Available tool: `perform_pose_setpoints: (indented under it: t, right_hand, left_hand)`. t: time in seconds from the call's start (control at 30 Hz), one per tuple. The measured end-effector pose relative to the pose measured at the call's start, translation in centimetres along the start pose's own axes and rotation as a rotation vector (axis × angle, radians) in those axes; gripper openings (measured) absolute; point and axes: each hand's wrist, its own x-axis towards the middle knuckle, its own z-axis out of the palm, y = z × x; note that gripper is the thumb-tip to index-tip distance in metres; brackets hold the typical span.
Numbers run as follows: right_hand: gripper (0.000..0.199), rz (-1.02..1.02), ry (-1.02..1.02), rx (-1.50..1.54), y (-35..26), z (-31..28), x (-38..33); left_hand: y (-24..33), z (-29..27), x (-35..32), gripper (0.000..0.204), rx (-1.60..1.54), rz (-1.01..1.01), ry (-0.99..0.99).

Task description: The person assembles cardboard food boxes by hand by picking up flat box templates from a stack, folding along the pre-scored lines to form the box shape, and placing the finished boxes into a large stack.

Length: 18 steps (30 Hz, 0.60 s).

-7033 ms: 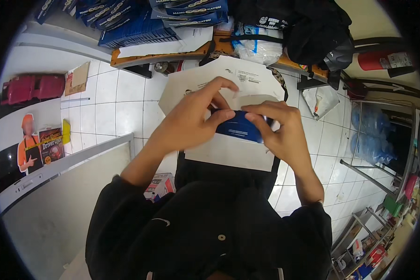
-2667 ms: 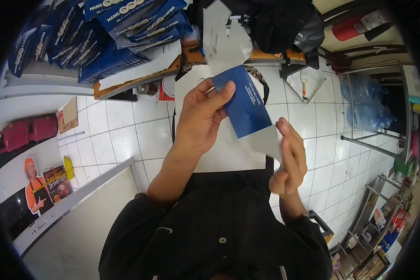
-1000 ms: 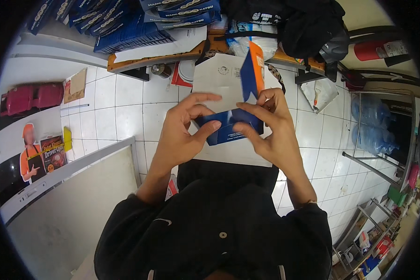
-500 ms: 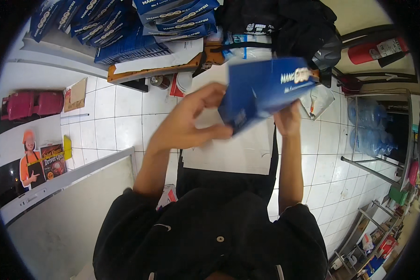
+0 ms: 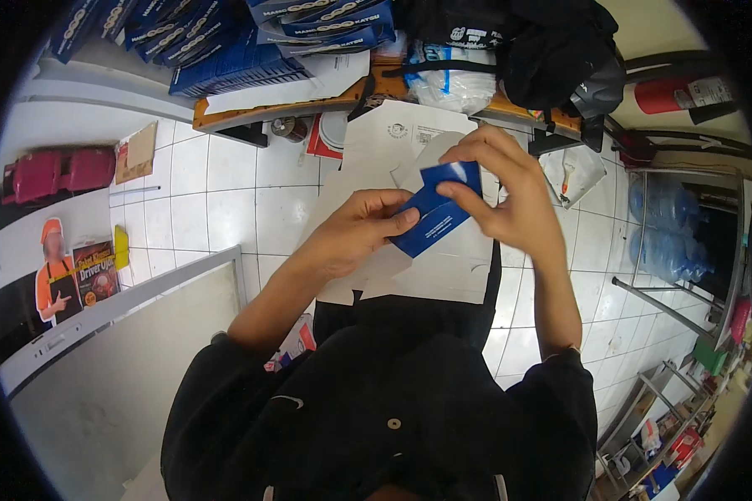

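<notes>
A blue printed cardboard box (image 5: 437,224) is held over my lap, one narrow panel and a folded flap facing up. My left hand (image 5: 351,235) grips its left edge, thumb on top and fingers behind. On the far right, my right hand (image 5: 514,188) pinches the flap between thumb and curled fingers. Below the box, flat white cardboard blanks (image 5: 451,284) lie stacked across my lap. The body of the box behind the panel is largely hidden by my hands and the blanks' similar pale colour.
Folded blue boxes (image 5: 330,37) crowd the wooden table (image 5: 280,111) ahead at left. Clear plastic packs (image 5: 455,88) and a black bag (image 5: 551,42) sit to its right. A grey-framed panel (image 5: 134,305) stands left; water jugs (image 5: 668,225) are on a rack at right.
The box has come down closer to my lap and turned, so its narrow panel now faces up. My right hand has moved from beneath it onto the flap; my left has shifted along the edge.
</notes>
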Motion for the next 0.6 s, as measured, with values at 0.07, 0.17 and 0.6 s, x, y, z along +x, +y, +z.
perform_pose_setpoints:
  t: [0.07, 0.17, 0.6]
  right_hand:
    - [0.025, -0.033, 0.315, -0.256, -0.3, 2.5, -0.3]
    - [0.024, 0.002, 0.264, -0.294, -1.1, 3.5, -1.0]
    - [0.015, 0.228, 0.105, 0.073, -1.4, 2.7, -2.0]
  left_hand:
    - [-0.6, -0.1, 0.1, 0.022, 0.033, 0.122, 0.026]
    - [0.8, -0.4, -0.4, 0.022, 0.35, 0.13, 0.04]
    - [6.0, 1.4, -2.5, 0.019, 0.958, 0.4, 0.109]
